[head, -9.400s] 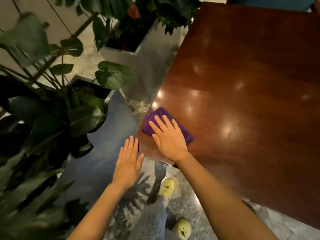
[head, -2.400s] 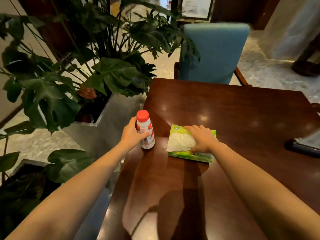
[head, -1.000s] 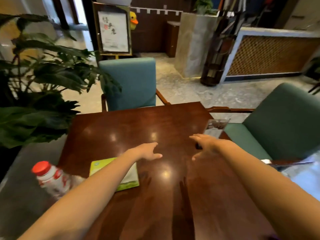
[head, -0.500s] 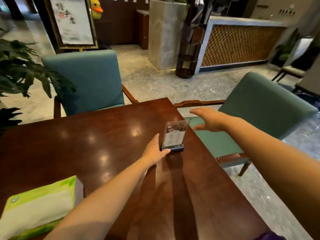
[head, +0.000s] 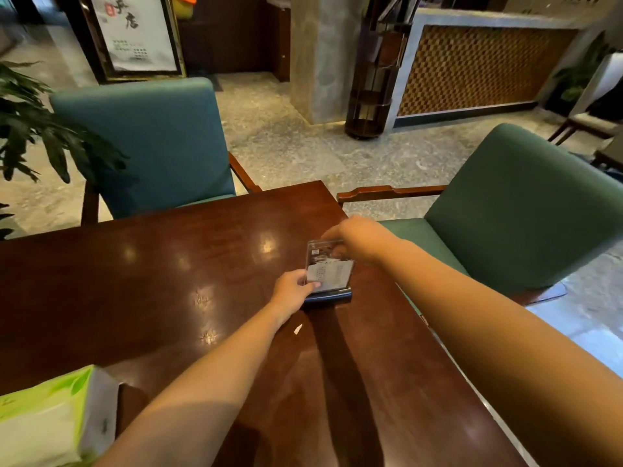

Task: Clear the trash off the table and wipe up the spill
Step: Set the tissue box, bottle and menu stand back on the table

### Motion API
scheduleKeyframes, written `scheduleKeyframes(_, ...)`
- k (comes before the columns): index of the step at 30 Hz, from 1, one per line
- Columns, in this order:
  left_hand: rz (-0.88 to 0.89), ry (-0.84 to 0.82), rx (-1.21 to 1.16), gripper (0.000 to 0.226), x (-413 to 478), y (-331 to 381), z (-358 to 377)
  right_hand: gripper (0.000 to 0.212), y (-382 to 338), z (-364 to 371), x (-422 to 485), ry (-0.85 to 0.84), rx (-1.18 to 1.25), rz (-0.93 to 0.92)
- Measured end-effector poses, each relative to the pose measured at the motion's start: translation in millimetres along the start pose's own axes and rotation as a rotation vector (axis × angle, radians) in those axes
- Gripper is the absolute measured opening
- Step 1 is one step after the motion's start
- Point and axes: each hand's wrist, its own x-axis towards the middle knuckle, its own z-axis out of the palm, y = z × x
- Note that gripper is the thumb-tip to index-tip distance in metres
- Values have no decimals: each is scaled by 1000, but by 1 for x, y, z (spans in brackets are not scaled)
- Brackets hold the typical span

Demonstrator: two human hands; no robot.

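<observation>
A clear acrylic sign stand (head: pixel 332 274) on a dark base stands near the right edge of the dark wooden table (head: pixel 168 271). My left hand (head: pixel 292 288) grips its lower left edge and base. My right hand (head: pixel 357 238) holds its top right corner from behind. A green and white tissue pack (head: pixel 50 419) lies at the near left of the table. A tiny white scrap (head: pixel 298 328) lies on the wood just in front of the stand. No cloth or bottle is in view.
A blue chair (head: pixel 145 143) stands at the table's far side and a green armchair (head: pixel 526 210) at its right side. Plant leaves (head: pixel 30 129) hang over the far left corner. Stone floor, a pillar and a lattice counter lie beyond.
My right hand came in from over the green chair and took the top of the sign stand. My left hand closed on its lower left edge. The view tipped down slightly.
</observation>
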Motion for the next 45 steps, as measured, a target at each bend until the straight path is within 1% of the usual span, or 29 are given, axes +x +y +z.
scheduleKeyframes(4, -15, 36, 9, 20, 0, -1, 0, 24, 0, -3, 1, 28, 30, -8)
scheduleKeyframes(7, -20, 55, -1, 17, -7, 4, -10, 25, -8, -13, 1, 19, 29, -36)
scheduleKeyframes(9, -25, 61, -27, 20, -17, 5, -21, 26, -20, -21, 3, 19, 36, -60)
scheduleKeyframes(13, -60, 100, -115, 21, -47, -2, -53, 25, -60, -34, 7, 29, 29, -153)
scheduleKeyframes(16, -100, 145, -123, 26, -73, -16, -85, 21, -99, -37, 7, 44, 23, -259)
scheduleKeyframes(19, -127, 197, -111, 28, -96, -35, -117, 25, -138, -35, 8, 57, 38, -342)
scheduleKeyframes(26, -154, 290, -111, 32, -146, -76, -162, 27, -208, -17, 11, 18, 36, -473)
scheduleKeyframes(33, -182, 296, -129, 35, -173, -97, -168, 26, -237, 0, 5, -8, 45, -514)
scheduleKeyframes(45, -181, 257, -157, 35, -193, -108, -165, 27, -251, 8, -18, -36, 16, -477)
